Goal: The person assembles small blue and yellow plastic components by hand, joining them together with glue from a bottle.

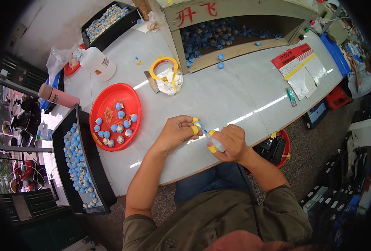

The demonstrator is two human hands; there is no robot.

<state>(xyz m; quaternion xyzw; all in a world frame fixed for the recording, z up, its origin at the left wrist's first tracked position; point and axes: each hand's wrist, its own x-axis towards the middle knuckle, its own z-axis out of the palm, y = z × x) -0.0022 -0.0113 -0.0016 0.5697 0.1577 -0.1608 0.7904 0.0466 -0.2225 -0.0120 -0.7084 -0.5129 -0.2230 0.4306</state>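
My left hand [173, 133] pinches a small blue-and-white ball piece [199, 125] between thumb and fingertip, above the front of the table. My right hand [232, 143] is wrapped round a small translucent squeeze bottle [217, 145]. Its thin blue nozzle points at the ball piece; whether they touch is too small to tell. Yellow tape covers some fingertips of both hands. To the left, a red round tray [96, 98] carries several blue balls with pale parts [114, 128]. Similar balls [77, 161] lie in a long black bin [97, 167] at the table's left edge.
Farther off are a white jug [97, 63], a pink flask [59, 96], yellow tape roll [155, 67] on crumpled tissue [168, 83], and another black bin [106, 42]. A wooden shelf box [235, 10] holds blue shells [210, 35]. At right lie papers [296, 62] and a green tube [291, 96].
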